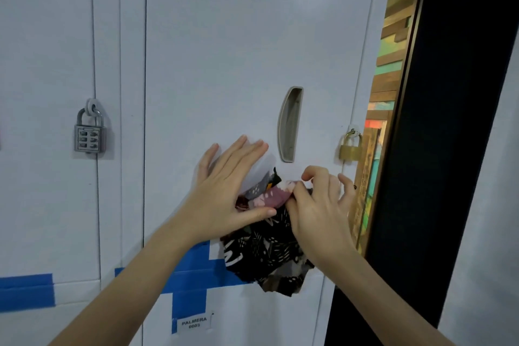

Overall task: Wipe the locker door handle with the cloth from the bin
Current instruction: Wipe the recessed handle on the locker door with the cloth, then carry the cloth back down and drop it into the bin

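The white locker door (224, 50) fills the view, with a grey recessed handle (290, 123) right of its middle. Just below the handle, my left hand (224, 194) holds a small translucent white bin (261, 170), fingers stretched over it and thumb underneath. A black patterned cloth (266, 253) with a pink fold spills out of the bin and hangs down in front of the door. My right hand (317, 205) pinches the cloth's upper pink edge between thumb and fingers. Neither the cloth nor either hand touches the handle.
A brass padlock (349, 147) hangs at the door's right edge, close to my right hand. A silver combination padlock (89, 132) hangs on the locker to the left. Blue tape (193, 270) crosses the lower door. A dark frame (449, 121) stands at the right.
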### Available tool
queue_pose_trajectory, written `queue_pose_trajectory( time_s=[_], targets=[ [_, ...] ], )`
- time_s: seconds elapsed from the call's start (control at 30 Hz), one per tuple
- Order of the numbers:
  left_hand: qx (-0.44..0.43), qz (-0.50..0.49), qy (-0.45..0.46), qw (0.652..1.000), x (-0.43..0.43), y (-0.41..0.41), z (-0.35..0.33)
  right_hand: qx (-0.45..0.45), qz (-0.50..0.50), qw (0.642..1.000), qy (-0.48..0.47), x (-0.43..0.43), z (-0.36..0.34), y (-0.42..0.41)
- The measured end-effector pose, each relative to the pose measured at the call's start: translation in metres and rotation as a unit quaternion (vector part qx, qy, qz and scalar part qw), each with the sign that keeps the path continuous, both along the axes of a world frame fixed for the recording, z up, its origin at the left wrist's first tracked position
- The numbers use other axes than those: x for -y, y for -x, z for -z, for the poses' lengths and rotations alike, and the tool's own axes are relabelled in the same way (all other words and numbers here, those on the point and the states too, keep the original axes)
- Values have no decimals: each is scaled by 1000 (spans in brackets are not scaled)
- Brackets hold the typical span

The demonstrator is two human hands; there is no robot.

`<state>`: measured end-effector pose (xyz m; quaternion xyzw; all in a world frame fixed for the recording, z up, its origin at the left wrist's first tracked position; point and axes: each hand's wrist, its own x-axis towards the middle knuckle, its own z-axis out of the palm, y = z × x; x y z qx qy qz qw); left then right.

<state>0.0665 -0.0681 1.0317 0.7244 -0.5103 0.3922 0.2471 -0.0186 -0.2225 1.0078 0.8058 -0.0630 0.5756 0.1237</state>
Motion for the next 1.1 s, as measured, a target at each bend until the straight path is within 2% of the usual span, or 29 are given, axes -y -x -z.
queue_pose_trajectory(
  time_s=[0.13,0.5,0.73,0.9,1.1],
  targets=[
    [-12,47,67,997,-3,3,12,3,-33,998,-50,-8,-7,6],
    [-74,37,201,976,-18,36,41,5,-119,986,-115,-37,8,26],
    [-121,32,187,974,-39,57,106,-27,-184,971,-148,-55,80,41],
    [-166,17,196,966,-45,70,167,-59,-252,948,-185,-59,142,46],
    [-275,-42,175,944,-59,91,293,-136,-296,909,-261,-66,266,58]
  ],
)
